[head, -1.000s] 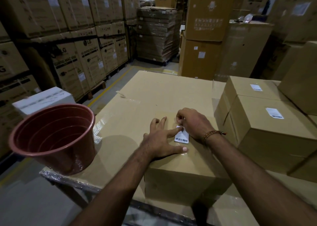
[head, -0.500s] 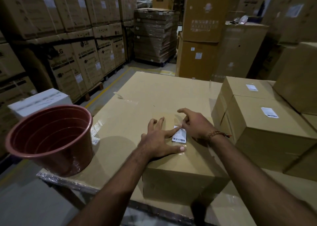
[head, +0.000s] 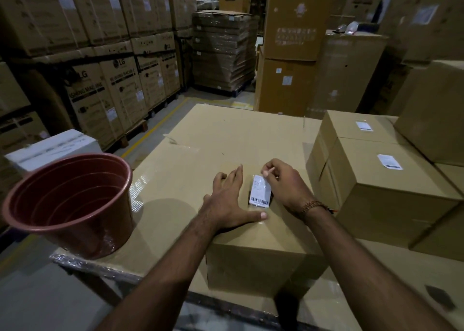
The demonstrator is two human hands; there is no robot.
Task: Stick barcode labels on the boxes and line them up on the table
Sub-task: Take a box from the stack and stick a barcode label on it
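In the head view, a plain brown cardboard box point(head: 261, 232) stands on the cardboard-covered table point(head: 226, 134), at the near edge. A small white rectangular barcode label point(head: 260, 191) lies on top of this box, between the two hands. The left hand point(head: 227, 200) rests flat on the box top at 9 o'clock from the label, with fingers straight and spread and the thumb stretched below the label's near end. The right hand point(head: 283, 182) is at 3 o'clock from the label and nearer to it; its curled fingers pinch the far upper corner of the label. The long axis of the label runs from 12 to 6 o'clock, with the barcode stripes at the 6 o'clock end, toward the person. I judge that the label is not yet pressed fully flat, so the next move probably depends on the right hand. At 3 o'clock, two brown cardboard boxes with white labels point(head: 391, 180) stand in line. At 9 o'clock stands a reddish-brown plastic bucket point(head: 72, 205).
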